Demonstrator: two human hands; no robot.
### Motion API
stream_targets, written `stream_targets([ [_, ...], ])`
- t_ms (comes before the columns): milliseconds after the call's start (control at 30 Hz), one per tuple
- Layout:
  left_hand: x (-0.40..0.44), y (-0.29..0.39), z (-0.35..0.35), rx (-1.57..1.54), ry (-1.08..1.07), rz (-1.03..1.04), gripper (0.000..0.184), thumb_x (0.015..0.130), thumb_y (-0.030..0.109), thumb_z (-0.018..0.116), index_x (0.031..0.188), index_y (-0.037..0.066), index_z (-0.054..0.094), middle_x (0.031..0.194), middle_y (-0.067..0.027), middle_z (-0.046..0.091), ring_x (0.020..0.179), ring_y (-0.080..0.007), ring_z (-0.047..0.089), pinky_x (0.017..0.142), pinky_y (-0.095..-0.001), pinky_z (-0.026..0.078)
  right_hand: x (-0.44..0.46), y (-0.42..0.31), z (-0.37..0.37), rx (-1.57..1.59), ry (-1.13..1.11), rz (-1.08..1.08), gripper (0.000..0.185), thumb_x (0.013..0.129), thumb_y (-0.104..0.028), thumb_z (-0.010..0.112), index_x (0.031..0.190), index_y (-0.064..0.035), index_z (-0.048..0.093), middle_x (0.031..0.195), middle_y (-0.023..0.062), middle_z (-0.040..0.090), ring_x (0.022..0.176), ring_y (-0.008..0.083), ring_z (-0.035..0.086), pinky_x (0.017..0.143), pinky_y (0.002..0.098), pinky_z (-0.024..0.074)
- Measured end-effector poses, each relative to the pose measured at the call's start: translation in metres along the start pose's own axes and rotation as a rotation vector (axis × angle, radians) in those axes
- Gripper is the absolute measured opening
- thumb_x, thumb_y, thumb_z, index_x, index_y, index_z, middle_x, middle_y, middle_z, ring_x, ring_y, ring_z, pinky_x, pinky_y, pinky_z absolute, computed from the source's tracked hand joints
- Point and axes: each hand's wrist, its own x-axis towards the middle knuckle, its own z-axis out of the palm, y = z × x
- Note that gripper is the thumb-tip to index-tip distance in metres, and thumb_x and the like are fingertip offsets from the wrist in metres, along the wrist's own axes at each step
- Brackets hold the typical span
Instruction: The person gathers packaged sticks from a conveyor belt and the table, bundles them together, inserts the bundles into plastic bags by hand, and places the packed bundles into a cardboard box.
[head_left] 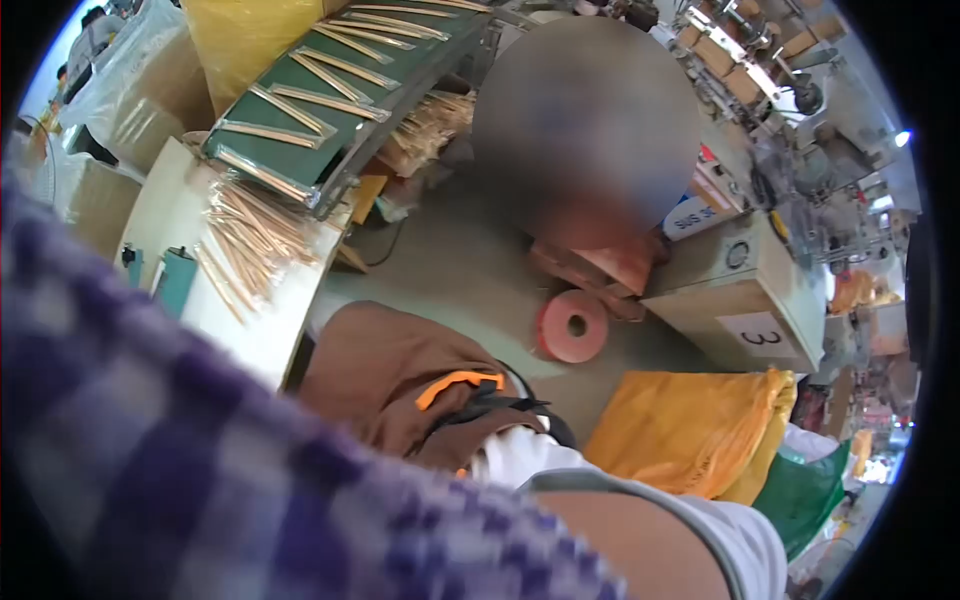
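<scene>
Neither my left hand nor my right hand shows in the head view. A purple and white checked sleeve (250,450) fills the lower left and hides what lies behind it. Beyond it, a loose pile of wrapped sticks (250,240) lies on a pale table (190,210). Above the pile, a green conveyor belt (335,95) carries several thin packs of wooden sticks in clear wrapping, spaced in a row.
A pink roll (573,326) rests on the floor. Near it are a beige cabinet (735,290) marked 3, an orange sack (690,425) and a green bag (805,490). Brown cloth (385,365) lies beside the table. A large round area at the top is blurred.
</scene>
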Motion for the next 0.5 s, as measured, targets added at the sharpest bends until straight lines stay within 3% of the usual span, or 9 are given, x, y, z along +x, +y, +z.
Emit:
stream_targets([
  [400, 0.024, -0.004, -0.014, -0.025, 0.010, 0.032, 0.020, 0.084, 0.027, 0.060, 0.094, 0.010, 0.065, 0.087, -0.0056, 0.058, 0.078, -0.0245, 0.055, 0.069, -0.0349, 0.044, -0.012, 0.023, -0.050, -0.075, 0.121, -0.008, 0.036, 0.092, -0.026, 0.051, 0.118, -0.0023, 0.055, 0.099, 0.0142, 0.063, 0.087, 0.0247, 0.062, 0.078, 0.0346, 0.0500],
  [500, 0.028, 0.011, -0.006, 0.023, 0.046, 0.122, 0.020, 0.083, 0.027, 0.061, 0.095, 0.011, 0.066, 0.088, -0.0057, 0.058, 0.080, -0.0257, 0.056, 0.071, -0.0359, 0.045, -0.057, 0.028, -0.056, -0.147, 0.122, -0.036, 0.035, 0.092, -0.026, 0.051, 0.118, -0.0026, 0.055, 0.098, 0.0143, 0.063, 0.087, 0.0252, 0.062, 0.078, 0.0349, 0.0499],
])
